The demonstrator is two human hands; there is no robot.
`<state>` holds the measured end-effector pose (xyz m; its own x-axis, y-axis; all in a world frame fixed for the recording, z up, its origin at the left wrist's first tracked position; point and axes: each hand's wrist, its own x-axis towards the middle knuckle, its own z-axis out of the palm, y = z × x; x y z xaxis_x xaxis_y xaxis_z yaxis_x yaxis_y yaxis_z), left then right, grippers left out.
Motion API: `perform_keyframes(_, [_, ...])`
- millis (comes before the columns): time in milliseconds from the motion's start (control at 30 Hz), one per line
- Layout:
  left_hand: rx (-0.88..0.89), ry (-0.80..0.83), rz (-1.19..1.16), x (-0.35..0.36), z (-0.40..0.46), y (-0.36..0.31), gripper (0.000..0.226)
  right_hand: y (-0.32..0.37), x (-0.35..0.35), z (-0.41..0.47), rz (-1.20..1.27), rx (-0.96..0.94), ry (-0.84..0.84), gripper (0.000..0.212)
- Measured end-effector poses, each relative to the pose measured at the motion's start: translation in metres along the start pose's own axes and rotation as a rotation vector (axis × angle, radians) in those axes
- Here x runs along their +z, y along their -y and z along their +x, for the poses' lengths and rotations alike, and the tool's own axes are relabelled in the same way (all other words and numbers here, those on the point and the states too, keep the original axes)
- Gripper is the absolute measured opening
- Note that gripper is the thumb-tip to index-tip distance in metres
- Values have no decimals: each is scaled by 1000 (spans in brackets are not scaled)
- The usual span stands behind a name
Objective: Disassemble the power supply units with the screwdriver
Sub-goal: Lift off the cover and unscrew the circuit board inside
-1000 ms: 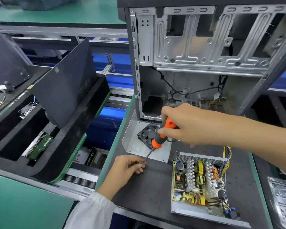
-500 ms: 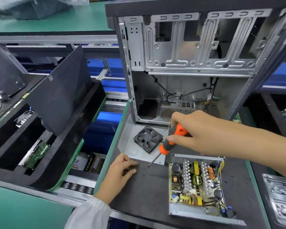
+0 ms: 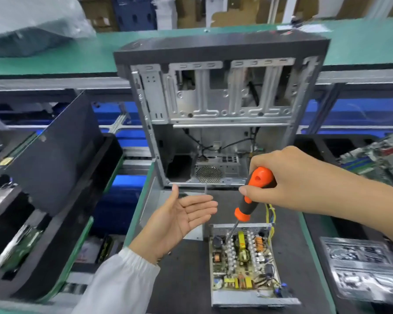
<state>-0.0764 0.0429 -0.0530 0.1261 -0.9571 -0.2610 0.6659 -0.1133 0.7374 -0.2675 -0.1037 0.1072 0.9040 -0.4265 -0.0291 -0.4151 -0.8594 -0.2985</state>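
Power supply unit (image 3: 243, 264), an opened grey metal tray with its yellow-and-green circuit board bared, lies flat on the dark grey work mat (image 3: 184, 279), in front of the upright silver computer case (image 3: 216, 109), which serves as landmark. Far left of the case, black foam trays (image 3: 55, 200) hold slanted black panels, with blue bins beneath. Just left of the case's foot, the left hand (image 3: 179, 219) floats palm up with fingers straight and relaxed, holding nothing, above a flat grey metal cover plate (image 3: 152, 205). Right of it, before the case's base, the right hand (image 3: 288, 180) grips the orange-and-black screwdriver (image 3: 251, 196), whose shaft slants down over the unit's rear edge. Right of the case lie green circuit boards (image 3: 377, 159) and a clear plastic tray (image 3: 363, 268). Behind the case runs a green bench top (image 3: 55, 55), with cardboard boxes beyond.
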Motion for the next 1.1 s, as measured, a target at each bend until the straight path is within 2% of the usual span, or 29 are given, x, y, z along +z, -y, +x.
perform_keyframes(133, [-39, 3, 216, 36, 38, -5, 66, -25, -9, -21, -1, 114, -27, 39])
perform_keyframes(267, [-45, -74, 830, 76, 86, 5, 35, -52, -9, -40, -34, 208, -53, 36])
perform_keyframes(367, [-167, 30, 1294, 102, 120, 23, 42, -69, -6, -53, -72, 277, -66, 37])
perform_keyframes(433, [-302, 96, 1485, 114, 135, 36, 49, -77, -3, -58, -94, 312, -66, 37])
perform_keyframes(567, [-425, 97, 1388, 123, 148, 58, 49, -89, 8, -66, -71, 353, -37, 33])
perform_keyframes(700, [-330, 146, 1429, 119, 147, 68, 24, -100, 19, -71, -39, 384, -5, 34])
perform_keyframes(800, [-264, 234, 1393, 118, 141, 70, 40, -107, 26, -73, -38, 388, 21, 36])
perform_keyframes(967, [-176, 374, 1190, 108, 125, 74, 39, -114, 34, -74, -15, 381, 27, 37])
perform_keyframes(1100, [-122, 386, 1117, 111, 117, 75, 35, -119, 42, -73, -21, 402, 21, 38])
